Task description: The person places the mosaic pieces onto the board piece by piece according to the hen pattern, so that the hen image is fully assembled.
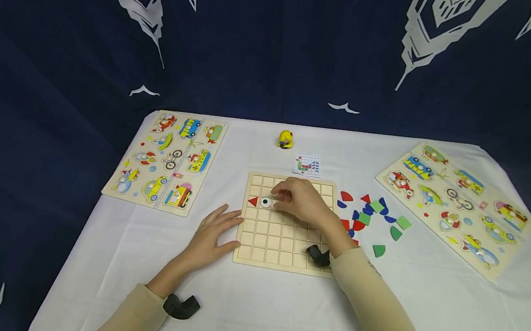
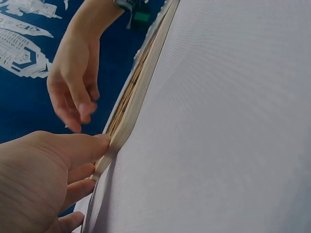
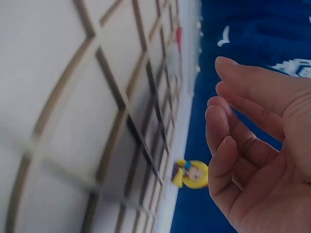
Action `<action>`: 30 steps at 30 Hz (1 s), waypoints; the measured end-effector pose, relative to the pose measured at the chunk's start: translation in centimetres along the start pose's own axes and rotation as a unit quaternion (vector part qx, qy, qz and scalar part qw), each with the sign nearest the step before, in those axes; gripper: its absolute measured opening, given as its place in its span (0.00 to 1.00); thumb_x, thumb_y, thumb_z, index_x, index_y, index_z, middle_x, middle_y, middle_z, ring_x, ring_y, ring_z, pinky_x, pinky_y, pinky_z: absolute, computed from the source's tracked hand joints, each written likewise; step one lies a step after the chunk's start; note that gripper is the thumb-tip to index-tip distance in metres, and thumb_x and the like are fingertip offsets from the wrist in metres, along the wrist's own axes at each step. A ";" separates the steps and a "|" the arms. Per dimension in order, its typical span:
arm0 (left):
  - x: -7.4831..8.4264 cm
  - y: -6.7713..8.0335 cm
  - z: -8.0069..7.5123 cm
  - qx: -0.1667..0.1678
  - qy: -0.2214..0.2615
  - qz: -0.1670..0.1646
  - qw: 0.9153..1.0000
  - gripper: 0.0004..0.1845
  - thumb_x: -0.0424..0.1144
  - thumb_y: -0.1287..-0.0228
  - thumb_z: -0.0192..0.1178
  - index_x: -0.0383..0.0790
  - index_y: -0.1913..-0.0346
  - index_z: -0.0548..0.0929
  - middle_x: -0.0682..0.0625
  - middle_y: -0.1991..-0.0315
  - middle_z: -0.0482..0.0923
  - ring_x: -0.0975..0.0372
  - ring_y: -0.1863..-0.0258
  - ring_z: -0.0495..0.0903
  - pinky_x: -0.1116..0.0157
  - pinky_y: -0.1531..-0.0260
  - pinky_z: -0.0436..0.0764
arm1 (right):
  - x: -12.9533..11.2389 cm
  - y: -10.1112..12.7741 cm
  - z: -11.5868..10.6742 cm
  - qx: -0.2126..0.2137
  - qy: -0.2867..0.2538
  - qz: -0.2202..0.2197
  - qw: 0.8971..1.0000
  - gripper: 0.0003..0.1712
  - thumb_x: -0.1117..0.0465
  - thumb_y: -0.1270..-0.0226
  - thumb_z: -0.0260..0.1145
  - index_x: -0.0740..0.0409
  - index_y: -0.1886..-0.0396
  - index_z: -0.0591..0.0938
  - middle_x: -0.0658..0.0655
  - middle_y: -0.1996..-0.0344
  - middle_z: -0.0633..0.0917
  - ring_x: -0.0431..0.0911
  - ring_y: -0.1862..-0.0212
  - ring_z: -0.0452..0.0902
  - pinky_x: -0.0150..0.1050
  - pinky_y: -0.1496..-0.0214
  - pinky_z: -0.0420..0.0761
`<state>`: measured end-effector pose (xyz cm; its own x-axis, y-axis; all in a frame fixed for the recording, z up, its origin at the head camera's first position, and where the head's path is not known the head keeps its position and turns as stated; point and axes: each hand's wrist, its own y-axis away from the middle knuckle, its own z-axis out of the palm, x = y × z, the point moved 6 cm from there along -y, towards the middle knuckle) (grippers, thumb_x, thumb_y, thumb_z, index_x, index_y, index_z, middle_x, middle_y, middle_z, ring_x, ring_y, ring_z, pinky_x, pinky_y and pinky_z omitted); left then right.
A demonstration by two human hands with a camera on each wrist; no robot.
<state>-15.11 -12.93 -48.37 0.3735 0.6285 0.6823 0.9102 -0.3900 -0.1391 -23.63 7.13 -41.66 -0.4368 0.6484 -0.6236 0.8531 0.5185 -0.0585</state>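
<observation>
A wooden grid board [image 1: 273, 241] lies flat on the white table. In its left part sit a red triangle [image 1: 253, 201] and, beside it, a white tile with a black dot [image 1: 265, 202]. My right hand [image 1: 304, 202] hovers over the board's upper middle, fingertips just right of the dotted tile. In the right wrist view, the loosely bent fingers of that hand [image 3: 262, 141] have nothing between them. My left hand [image 1: 211, 238] rests at the board's left edge, fingers extended. The left wrist view shows the fingertips of this hand [image 2: 43, 179] touching the wooden rim.
Red, blue and green pieces [image 1: 379, 251] lie scattered right of the board. A small pattern card [image 1: 306, 164] and a yellow toy figure [image 1: 285, 139] are behind it. Vehicle puzzle boards flank it at left [image 1: 163, 163] and right [image 1: 457, 207].
</observation>
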 end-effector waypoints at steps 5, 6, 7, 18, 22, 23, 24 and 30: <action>-0.1 0.1 0.0 0.007 0.001 0.003 1.000 0.29 0.38 0.44 0.69 0.39 0.38 0.77 0.47 0.31 0.70 0.47 0.24 0.52 0.40 0.30 0.52 | 0.8 2.3 -1.6 0.026 -0.006 0.009 1.000 0.15 0.65 0.44 0.74 0.62 0.56 0.86 0.55 0.67 0.85 0.44 0.65 0.78 0.37 0.60 0.78; -0.1 0.1 0.0 0.008 0.001 0.004 1.000 0.29 0.37 0.44 0.70 0.39 0.38 0.77 0.47 0.31 0.70 0.47 0.24 0.53 0.40 0.30 0.52 | 1.1 2.9 -1.9 0.032 -0.007 0.012 0.999 0.15 0.65 0.44 0.74 0.62 0.56 0.86 0.55 0.66 0.85 0.44 0.64 0.78 0.37 0.60 0.77; -0.1 0.1 0.0 0.008 0.002 0.003 1.000 0.29 0.37 0.44 0.69 0.39 0.38 0.77 0.46 0.31 0.70 0.47 0.24 0.52 0.40 0.30 0.52 | 1.4 3.5 -2.3 0.038 -0.011 0.016 0.999 0.15 0.65 0.44 0.74 0.62 0.55 0.86 0.56 0.66 0.85 0.44 0.64 0.78 0.37 0.61 0.77; -0.1 0.1 -0.2 -0.003 0.004 -0.012 1.000 0.29 0.39 0.42 0.69 0.39 0.36 0.76 0.47 0.30 0.69 0.49 0.23 0.50 0.41 0.28 0.50 | 7.5 8.9 -8.6 0.131 0.024 0.105 0.985 0.16 0.67 0.42 0.72 0.63 0.53 0.85 0.62 0.62 0.86 0.50 0.64 0.78 0.34 0.69 0.74; 0.0 0.1 -0.1 -0.001 0.004 -0.008 1.000 0.29 0.38 0.43 0.69 0.39 0.37 0.77 0.47 0.30 0.69 0.49 0.24 0.51 0.41 0.29 0.50 | 9.7 9.6 -10.1 0.134 0.033 0.150 0.979 0.17 0.65 0.40 0.71 0.64 0.51 0.84 0.63 0.61 0.86 0.53 0.62 0.79 0.37 0.65 0.74; 0.0 0.0 -0.1 0.000 0.005 -0.006 1.000 0.29 0.38 0.43 0.69 0.39 0.37 0.77 0.47 0.31 0.70 0.48 0.24 0.51 0.41 0.29 0.50 | 10.1 9.6 -10.3 0.131 0.034 0.159 0.978 0.18 0.65 0.40 0.71 0.64 0.50 0.84 0.63 0.61 0.85 0.53 0.61 0.78 0.37 0.65 0.74; 0.1 0.0 0.0 0.001 0.005 -0.004 1.000 0.29 0.38 0.43 0.70 0.39 0.37 0.77 0.47 0.31 0.70 0.48 0.24 0.51 0.40 0.29 0.51 | 10.4 9.7 -10.4 0.128 0.035 0.165 0.977 0.18 0.65 0.40 0.71 0.64 0.50 0.84 0.63 0.62 0.85 0.53 0.61 0.78 0.38 0.64 0.74; 0.1 0.0 0.0 0.003 0.005 0.000 1.000 0.30 0.37 0.44 0.70 0.39 0.37 0.77 0.46 0.31 0.70 0.47 0.24 0.52 0.40 0.30 0.51 | 11.7 8.9 -10.2 0.107 0.029 0.171 0.979 0.17 0.66 0.39 0.70 0.65 0.50 0.83 0.65 0.61 0.85 0.54 0.61 0.77 0.38 0.63 0.75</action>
<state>-15.07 -12.87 -48.31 0.3718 0.6221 0.6891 0.9115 -0.3852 -0.1440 -24.07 25.03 -41.58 -0.1263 0.7976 -0.5899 0.9897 0.1415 -0.0206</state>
